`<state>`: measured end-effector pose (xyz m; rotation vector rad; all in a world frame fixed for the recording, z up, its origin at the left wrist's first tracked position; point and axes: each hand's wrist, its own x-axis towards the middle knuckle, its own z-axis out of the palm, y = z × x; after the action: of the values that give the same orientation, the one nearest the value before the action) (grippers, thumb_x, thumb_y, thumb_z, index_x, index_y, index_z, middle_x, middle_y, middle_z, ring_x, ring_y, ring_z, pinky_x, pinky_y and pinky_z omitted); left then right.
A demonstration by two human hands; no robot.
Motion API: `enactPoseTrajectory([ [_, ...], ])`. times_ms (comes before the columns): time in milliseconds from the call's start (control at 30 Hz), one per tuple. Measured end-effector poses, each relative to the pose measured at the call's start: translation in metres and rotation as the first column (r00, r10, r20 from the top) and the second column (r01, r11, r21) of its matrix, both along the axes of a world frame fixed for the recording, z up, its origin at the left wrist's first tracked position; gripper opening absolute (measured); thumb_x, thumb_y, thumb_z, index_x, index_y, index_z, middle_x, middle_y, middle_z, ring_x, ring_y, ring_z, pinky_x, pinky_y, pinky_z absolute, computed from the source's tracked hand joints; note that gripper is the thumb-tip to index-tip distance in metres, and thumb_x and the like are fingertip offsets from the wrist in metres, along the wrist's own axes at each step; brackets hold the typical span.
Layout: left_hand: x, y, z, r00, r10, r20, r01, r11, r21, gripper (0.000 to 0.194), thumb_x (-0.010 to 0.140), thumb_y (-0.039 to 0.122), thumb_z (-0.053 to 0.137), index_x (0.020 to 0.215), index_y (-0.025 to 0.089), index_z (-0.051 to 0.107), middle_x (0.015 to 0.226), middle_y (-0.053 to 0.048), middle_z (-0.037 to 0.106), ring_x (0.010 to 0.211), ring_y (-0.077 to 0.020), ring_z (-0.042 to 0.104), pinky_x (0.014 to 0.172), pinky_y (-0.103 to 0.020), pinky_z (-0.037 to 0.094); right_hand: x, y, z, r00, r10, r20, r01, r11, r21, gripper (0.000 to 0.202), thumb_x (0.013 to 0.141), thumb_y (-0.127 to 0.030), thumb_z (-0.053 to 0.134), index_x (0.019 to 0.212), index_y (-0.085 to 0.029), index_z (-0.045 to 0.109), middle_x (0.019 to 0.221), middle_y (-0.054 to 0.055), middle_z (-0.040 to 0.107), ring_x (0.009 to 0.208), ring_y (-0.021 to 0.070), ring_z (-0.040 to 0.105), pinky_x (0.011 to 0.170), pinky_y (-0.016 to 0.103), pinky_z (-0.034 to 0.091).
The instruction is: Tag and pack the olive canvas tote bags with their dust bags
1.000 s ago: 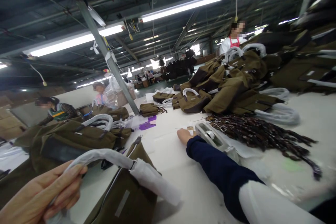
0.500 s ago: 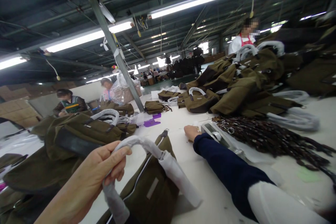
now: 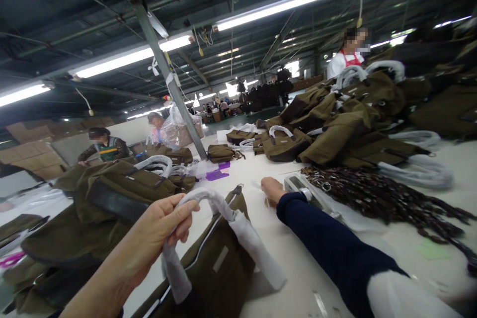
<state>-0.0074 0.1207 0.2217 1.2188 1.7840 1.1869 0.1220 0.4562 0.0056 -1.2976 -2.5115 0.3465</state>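
My left hand [image 3: 173, 218] is closed round the paper-wrapped handle [image 3: 206, 196] of an olive green bag [image 3: 219, 258] standing on the white table. The bag has a long zip along its top and a small pale label on its side. My right hand [image 3: 273, 191] rests at the table surface beyond the bag, beside a metal and white tape dispenser [image 3: 298, 186]. Its fingers curl away from view, and whatever they hold is too small to make out.
Olive bags [image 3: 108, 194] are heaped at the left, and a larger pile [image 3: 346, 114] stands at the right. Dark braided straps [image 3: 365, 194] lie right of the dispenser. Purple pieces [image 3: 218, 172] lie mid-table near a slanted metal post [image 3: 186, 114]. People work farther back.
My left hand and the wrapped handle have shifted a little to the right in view. My right hand stays almost in the same place beside the dispenser.
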Motion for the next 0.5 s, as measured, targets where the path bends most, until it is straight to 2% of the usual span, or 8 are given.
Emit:
enactPoseTrajectory([
  [100,-0.001,0.002,0.000,1.000,-0.002,0.006,0.002,1.000,0.020,0.037,0.084,0.055,0.061,0.083,0.018,0.065,0.048,0.006,0.043,0.048,-0.0095,0.032,0.054,-0.023,0.037,0.003,-0.001,0.007,0.990,0.003,-0.140,-0.004,1.000,-0.007,0.015,0.093,-0.023,0.057,0.089,-0.014,0.067,0.087,0.005,0.068,0.082,0.0150,0.062,0.074,0.026,0.046],
  [200,0.000,0.003,0.001,1.000,-0.006,0.031,0.005,0.999,0.034,0.038,0.084,0.055,0.061,0.085,0.017,0.065,0.049,0.008,0.042,0.045,-0.0077,0.028,0.053,-0.022,0.037,0.008,-0.006,0.019,0.964,0.006,-0.266,-0.008,1.000,-0.008,0.012,0.089,-0.022,0.059,0.083,-0.015,0.068,0.082,0.004,0.069,0.076,0.0131,0.060,0.067,0.022,0.039],
  [333,0.003,0.003,0.002,0.998,-0.023,0.054,0.020,0.998,0.055,0.037,0.082,0.053,0.064,0.082,0.017,0.062,0.051,0.009,0.042,0.044,-0.0056,0.028,0.051,-0.020,0.035,0.019,-0.017,0.031,0.927,0.014,-0.375,-0.017,1.000,-0.004,0.015,0.087,-0.025,0.060,0.077,-0.016,0.066,0.075,0.002,0.067,0.070,0.0122,0.057,0.063,0.022,0.036],
  [500,0.005,0.004,0.003,0.998,-0.059,0.021,0.057,0.996,0.074,0.037,0.082,0.051,0.066,0.074,0.016,0.057,0.055,0.007,0.047,0.046,-0.0056,0.036,0.050,-0.019,0.034,0.033,-0.032,0.035,0.907,-0.011,-0.421,0.014,1.000,0.005,0.025,0.089,-0.037,0.058,0.080,-0.014,0.065,0.073,0.002,0.064,0.066,0.0129,0.053,0.058,0.023,0.033],
])
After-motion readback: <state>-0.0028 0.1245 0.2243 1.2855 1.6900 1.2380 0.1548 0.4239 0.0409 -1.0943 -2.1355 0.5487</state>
